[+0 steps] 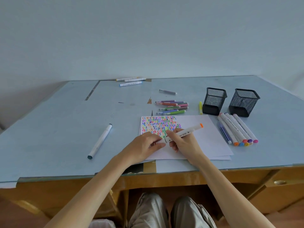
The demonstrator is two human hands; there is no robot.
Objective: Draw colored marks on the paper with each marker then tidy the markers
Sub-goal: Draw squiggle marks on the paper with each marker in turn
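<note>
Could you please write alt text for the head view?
A person's right hand grips an orange-capped marker over a paper filled with coloured marks, while the left hand holds its lower end. Loose markers and two mesh holders lie around.

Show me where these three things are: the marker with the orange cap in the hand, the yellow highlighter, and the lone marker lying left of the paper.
orange-capped marker [184, 133], head view, middle of its white barrel.
yellow highlighter [200, 107], head view, middle of its body.
lone marker [100, 141], head view, middle of its white barrel.
</note>
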